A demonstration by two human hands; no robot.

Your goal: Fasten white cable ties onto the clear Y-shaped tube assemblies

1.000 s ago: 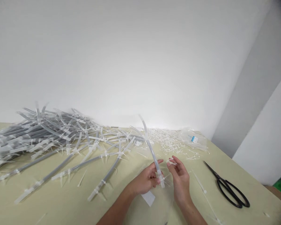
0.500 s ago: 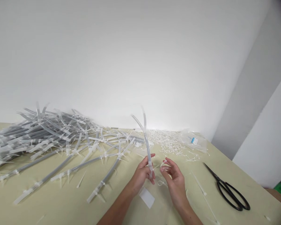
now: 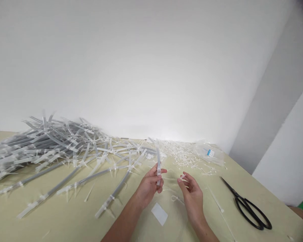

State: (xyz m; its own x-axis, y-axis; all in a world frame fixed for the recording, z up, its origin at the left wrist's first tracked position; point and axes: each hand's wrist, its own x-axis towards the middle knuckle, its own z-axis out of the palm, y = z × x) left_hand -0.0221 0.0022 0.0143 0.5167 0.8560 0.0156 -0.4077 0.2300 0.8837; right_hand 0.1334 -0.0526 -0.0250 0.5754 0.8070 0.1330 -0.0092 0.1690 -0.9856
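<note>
My left hand (image 3: 148,185) grips the near end of a clear plastic tube (image 3: 158,161) that points away from me towards the wall. My right hand (image 3: 190,191) hovers just to its right with a small white cable tie (image 3: 183,176) pinched at the fingertips. A looped cable tie (image 3: 176,199) lies on the table between my hands. A white paper slip (image 3: 159,213) lies on the table below my left hand.
A big pile of clear tubes bound with ties (image 3: 53,148) covers the left of the yellow-green table (image 3: 65,222). Loose white cable ties (image 3: 184,153) and a plastic bag (image 3: 208,151) lie at the back. Black scissors (image 3: 249,206) rest at the right.
My left hand has moved the tube left and tipped it down from a raised curve to nearly level. My right hand followed it a little to the left.
</note>
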